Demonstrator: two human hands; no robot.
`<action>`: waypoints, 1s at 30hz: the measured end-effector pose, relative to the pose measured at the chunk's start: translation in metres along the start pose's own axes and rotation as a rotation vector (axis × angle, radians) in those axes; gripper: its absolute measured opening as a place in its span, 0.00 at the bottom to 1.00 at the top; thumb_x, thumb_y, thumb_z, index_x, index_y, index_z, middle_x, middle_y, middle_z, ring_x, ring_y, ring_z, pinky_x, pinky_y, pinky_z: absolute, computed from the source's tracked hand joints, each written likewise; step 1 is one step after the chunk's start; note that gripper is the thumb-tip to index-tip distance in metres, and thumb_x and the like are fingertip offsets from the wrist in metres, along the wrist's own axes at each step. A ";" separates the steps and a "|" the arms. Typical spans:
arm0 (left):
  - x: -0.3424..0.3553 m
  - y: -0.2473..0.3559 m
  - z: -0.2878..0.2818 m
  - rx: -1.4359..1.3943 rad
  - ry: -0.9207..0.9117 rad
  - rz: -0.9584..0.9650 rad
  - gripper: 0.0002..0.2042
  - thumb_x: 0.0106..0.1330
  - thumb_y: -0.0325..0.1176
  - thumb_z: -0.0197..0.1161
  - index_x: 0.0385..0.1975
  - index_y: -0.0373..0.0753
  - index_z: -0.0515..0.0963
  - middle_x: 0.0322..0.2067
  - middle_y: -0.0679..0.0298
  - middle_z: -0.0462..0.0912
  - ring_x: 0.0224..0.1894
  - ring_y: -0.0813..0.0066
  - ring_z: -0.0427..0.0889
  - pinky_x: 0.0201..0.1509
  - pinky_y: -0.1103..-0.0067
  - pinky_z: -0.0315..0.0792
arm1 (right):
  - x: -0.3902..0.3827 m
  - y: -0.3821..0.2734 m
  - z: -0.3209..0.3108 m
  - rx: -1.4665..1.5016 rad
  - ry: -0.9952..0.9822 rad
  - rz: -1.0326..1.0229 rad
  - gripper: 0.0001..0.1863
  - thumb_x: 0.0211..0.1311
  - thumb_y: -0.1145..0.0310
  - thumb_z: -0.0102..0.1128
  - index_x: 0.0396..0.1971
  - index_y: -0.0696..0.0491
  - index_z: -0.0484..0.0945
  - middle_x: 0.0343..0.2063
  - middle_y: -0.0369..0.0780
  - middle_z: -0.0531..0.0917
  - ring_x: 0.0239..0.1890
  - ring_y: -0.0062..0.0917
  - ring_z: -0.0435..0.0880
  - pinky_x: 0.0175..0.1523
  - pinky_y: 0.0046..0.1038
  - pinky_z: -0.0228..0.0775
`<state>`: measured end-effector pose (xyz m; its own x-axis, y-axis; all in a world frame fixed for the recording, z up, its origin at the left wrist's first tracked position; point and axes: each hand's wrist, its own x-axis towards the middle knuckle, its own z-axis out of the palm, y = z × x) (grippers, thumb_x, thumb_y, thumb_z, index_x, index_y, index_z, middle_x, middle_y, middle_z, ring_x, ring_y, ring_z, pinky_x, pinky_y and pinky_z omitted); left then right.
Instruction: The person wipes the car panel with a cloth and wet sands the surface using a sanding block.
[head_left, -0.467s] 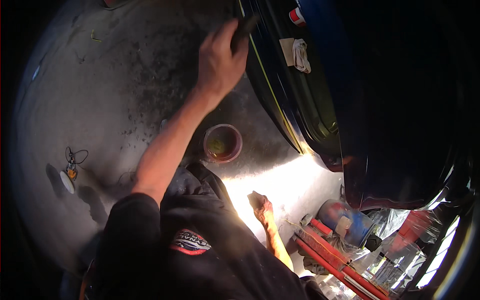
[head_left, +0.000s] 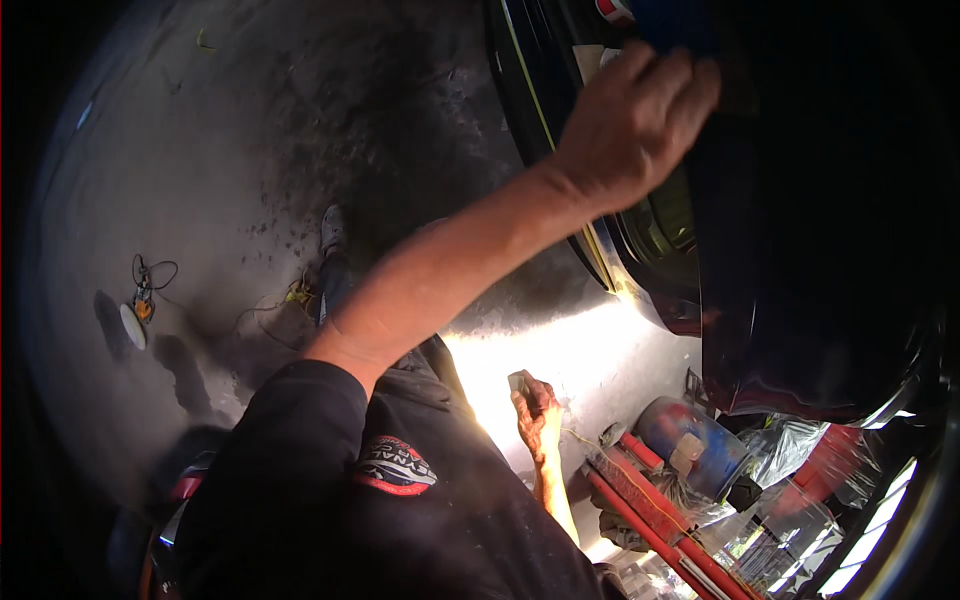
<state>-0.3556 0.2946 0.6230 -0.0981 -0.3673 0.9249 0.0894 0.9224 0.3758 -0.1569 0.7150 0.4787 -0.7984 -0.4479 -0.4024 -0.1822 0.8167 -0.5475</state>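
Note:
My left hand [head_left: 635, 130] reaches across the upper right to the dark glossy car body [head_left: 805, 270], over the open edge of a panel with a thin yellow line [head_left: 525, 75]. Its fingers are curled, and whatever lies under them is hidden. A pale flat piece [head_left: 588, 62] shows partly behind the hand. My right hand [head_left: 540, 420] is low in the middle, in bright sunlight, closed on a small grey block [head_left: 517, 382].
A polisher with a white pad and cord [head_left: 135, 322] lies on the concrete floor at the left. My shoe [head_left: 331, 228] shows beyond my arm. At the lower right are a blue drum [head_left: 668, 432], red equipment [head_left: 640, 515] and crumpled plastic sheeting [head_left: 770, 450].
My left hand has swung right and down onto the car body, and the dark thing it held is now out of sight. The bucket is now hidden. My right hand rose slightly.

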 end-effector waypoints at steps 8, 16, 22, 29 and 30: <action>-0.110 0.083 -0.067 -0.588 -0.381 -0.185 0.19 0.65 0.23 0.68 0.57 0.34 0.83 0.53 0.51 0.87 0.53 0.55 0.86 0.56 0.64 0.85 | 0.003 -0.060 -0.082 -0.186 -0.151 -0.083 0.23 0.64 0.70 0.73 0.60 0.53 0.86 0.48 0.50 0.88 0.45 0.42 0.92 0.53 0.37 0.84; -0.303 -0.108 -0.231 0.100 -0.645 -0.766 0.17 0.66 0.20 0.64 0.55 0.33 0.82 0.46 0.46 0.87 0.50 0.40 0.84 0.54 0.56 0.80 | 0.061 -0.217 -0.181 -0.679 0.445 -0.678 0.28 0.57 0.77 0.79 0.59 0.45 0.88 0.56 0.45 0.86 0.54 0.37 0.87 0.57 0.37 0.80; -0.452 -0.170 -0.467 0.639 -0.990 -1.055 0.21 0.64 0.18 0.64 0.59 0.36 0.81 0.47 0.39 0.87 0.51 0.33 0.85 0.54 0.50 0.79 | 0.195 -0.287 -0.205 -1.112 0.735 -1.017 0.24 0.61 0.69 0.80 0.58 0.41 0.89 0.60 0.41 0.84 0.55 0.37 0.85 0.63 0.38 0.76; -0.515 -0.152 -0.630 0.907 -1.108 -1.370 0.26 0.59 0.18 0.62 0.60 0.41 0.83 0.45 0.40 0.88 0.49 0.34 0.87 0.54 0.50 0.80 | 0.205 -0.297 -0.215 -1.228 0.737 -1.027 0.23 0.62 0.70 0.80 0.57 0.41 0.89 0.61 0.39 0.84 0.56 0.34 0.83 0.64 0.36 0.75; -0.512 -0.151 -0.629 0.976 -1.019 -1.339 0.26 0.60 0.18 0.61 0.61 0.41 0.82 0.45 0.39 0.88 0.49 0.34 0.87 0.53 0.50 0.79 | 0.207 -0.302 -0.214 -1.238 0.752 -1.101 0.23 0.61 0.70 0.80 0.57 0.41 0.90 0.61 0.39 0.84 0.56 0.34 0.83 0.64 0.36 0.75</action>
<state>0.3045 0.2687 0.1288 -0.1033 -0.9120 -0.3969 -0.9777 0.0198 0.2090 -0.3894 0.4534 0.7179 -0.0287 -0.9543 0.2974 -0.7401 0.2202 0.6354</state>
